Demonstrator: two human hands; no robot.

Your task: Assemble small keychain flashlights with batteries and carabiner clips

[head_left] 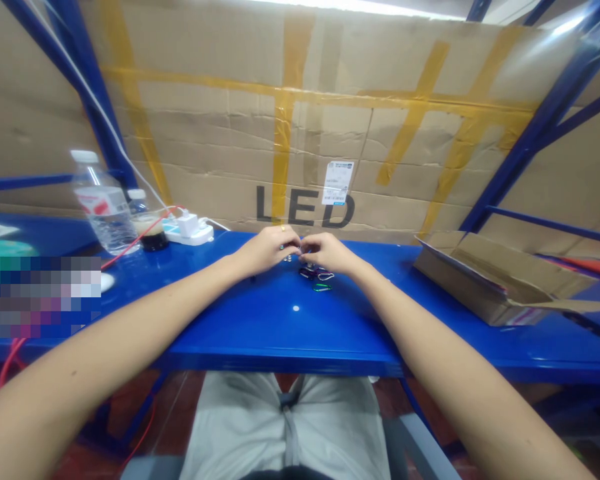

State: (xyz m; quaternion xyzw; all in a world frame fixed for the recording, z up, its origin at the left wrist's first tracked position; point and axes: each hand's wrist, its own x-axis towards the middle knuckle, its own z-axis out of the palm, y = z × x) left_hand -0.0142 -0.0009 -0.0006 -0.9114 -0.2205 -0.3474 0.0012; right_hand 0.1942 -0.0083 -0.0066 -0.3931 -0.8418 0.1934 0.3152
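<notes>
My left hand (271,248) and my right hand (326,251) meet over the far middle of the blue table (260,330). Their fingertips are pinched close together, and whatever small thing sits between them is too small and blurred to name. Just below my right hand lie several small carabiners: a green carabiner (323,287) nearest me, a silver one (326,276) behind it, and a dark red or purple one (307,273) partly under the fingers. Small shiny metal bits (288,258) show beneath my left fingertips.
An open cardboard box (480,287) stands on the right. To the left are a water bottle (105,207), a smaller bottle of dark liquid (153,233), a white power strip (193,230) and a red cable (130,245). A large taped carton (220,140) marked LED closes off the back.
</notes>
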